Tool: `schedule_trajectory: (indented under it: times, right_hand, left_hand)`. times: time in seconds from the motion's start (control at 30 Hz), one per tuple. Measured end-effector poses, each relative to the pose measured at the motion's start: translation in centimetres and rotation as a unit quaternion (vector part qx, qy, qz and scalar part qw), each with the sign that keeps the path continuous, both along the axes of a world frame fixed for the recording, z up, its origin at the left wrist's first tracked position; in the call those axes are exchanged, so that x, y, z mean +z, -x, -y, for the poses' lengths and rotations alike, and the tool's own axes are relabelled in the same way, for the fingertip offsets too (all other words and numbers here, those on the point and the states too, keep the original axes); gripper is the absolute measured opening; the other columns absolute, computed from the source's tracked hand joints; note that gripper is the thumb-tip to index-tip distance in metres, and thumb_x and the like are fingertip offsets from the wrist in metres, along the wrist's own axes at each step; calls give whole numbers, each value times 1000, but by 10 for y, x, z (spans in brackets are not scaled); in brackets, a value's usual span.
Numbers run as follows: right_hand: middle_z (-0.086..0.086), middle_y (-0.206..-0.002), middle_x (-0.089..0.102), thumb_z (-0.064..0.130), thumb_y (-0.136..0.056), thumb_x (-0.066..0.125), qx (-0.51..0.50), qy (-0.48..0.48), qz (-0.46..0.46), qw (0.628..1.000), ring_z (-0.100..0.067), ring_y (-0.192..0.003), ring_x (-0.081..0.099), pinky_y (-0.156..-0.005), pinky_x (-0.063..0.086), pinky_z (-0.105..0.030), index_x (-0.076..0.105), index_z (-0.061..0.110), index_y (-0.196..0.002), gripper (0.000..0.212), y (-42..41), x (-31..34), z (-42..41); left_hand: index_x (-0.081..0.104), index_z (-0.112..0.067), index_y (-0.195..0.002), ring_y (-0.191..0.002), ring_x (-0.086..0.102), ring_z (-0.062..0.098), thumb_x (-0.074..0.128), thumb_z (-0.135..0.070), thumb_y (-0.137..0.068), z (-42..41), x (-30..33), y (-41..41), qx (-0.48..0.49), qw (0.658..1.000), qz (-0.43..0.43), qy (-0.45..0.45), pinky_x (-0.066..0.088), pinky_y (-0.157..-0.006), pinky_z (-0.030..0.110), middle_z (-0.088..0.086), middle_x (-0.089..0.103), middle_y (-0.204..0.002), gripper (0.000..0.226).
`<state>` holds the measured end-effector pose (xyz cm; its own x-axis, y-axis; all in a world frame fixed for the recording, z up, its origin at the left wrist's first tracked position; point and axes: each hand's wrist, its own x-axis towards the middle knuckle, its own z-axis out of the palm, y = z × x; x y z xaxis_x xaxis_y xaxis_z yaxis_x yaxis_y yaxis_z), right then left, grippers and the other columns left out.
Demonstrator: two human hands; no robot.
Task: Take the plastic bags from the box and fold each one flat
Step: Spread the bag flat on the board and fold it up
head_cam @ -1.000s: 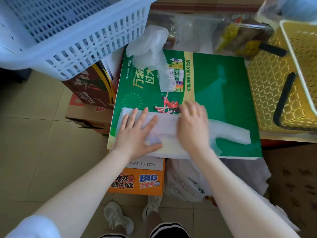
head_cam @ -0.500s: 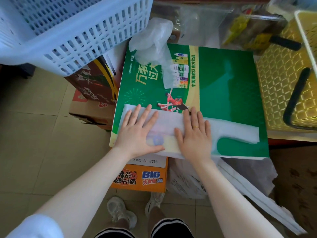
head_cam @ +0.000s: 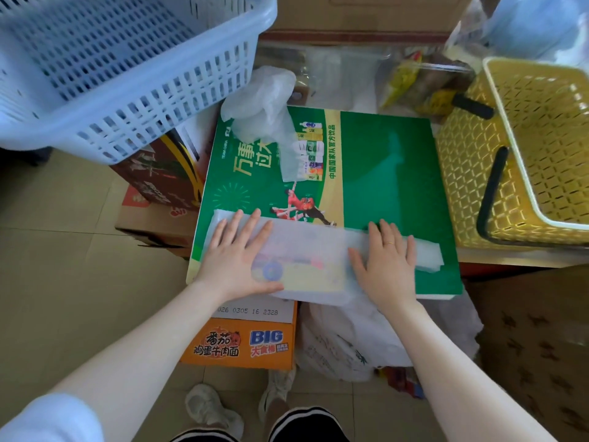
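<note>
a white bag [head_cam: 306,260] lies flat along the near edge of a green box [head_cam: 382,186], its long axis left to right. the left hand [head_cam: 236,260] and right hand [head_cam: 387,263] press it down, fingers straight and spread; the right is nearer its free end.

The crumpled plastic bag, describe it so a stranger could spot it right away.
Find the big green box. At its far left corner lies the crumpled plastic bag, beside the white basket. Unlike the flat bag under both hands, it is bunched, loose and untouched.
</note>
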<state>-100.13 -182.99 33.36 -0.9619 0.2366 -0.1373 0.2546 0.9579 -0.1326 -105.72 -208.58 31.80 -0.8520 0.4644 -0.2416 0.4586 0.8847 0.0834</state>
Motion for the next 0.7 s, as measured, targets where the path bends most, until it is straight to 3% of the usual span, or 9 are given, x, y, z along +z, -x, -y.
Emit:
schedule_trajectory:
  times: [0.2, 0.3, 0.4, 0.47, 0.63, 0.7]
  right_hand:
    - [-11, -134, 45, 35, -93, 48, 152, 71, 7, 986, -31, -123, 39, -110, 16, -39, 38, 13, -139, 52, 48, 7, 37]
    - [-11, -128, 51, 40, -88, 55, 151, 35, 32, 987, -32, -118, 40, -98, 29, -38, 43, 13, -131, 52, 58, 10, 40]
    - [-12, -116, 58, 39, -85, 62, 122, 78, 86, 986, -32, -107, 50, -78, 38, -35, 48, 9, -118, 46, 67, 15, 38]
    - [-13, -108, 58, 35, -81, 67, 110, 108, 120, 981, -31, -98, 55, -73, 43, -34, 55, 6, -110, 43, 71, 20, 37]
    - [-9, -96, 59, 30, -83, 61, 137, 84, 187, 969, -28, -86, 54, -65, 41, -29, 61, 11, -99, 25, 70, 33, 30]
    - [-6, -87, 55, 28, -87, 56, 120, 143, 195, 963, -26, -82, 51, -65, 37, -30, 54, 12, -89, 16, 71, 39, 21]
  left_hand:
    - [-16, -35, -143, -140, -21, 23, 23, -92, -53, 0, -1, 0, 2, 1000, -1, -7, -18, -111, 39, -7, -30, -146, 114]
    - [-15, -35, -143, -140, -21, 23, 21, -91, -51, -1, -1, 1, 3, 1000, -2, -3, -17, -111, 40, -8, -30, -146, 114]
    - [-14, -35, -143, -140, -21, 22, 21, -90, -51, 0, -2, 0, 5, 1000, 1, -8, -15, -113, 41, -8, -28, -147, 113]
    - [-16, -35, -143, -140, -21, 22, 21, -90, -52, 0, -1, 0, 3, 1000, 0, -7, -16, -112, 41, -8, -28, -147, 112]
    - [-14, -36, -143, -140, -21, 21, 21, -89, -56, 2, 4, 0, 3, 1000, -2, -15, -15, -113, 39, -4, -28, -149, 108]
    - [-12, -33, -143, -140, -19, 20, 15, -85, -65, 1, 10, 1, 12, 999, -22, -45, -13, -112, 38, -1, -24, -150, 97]
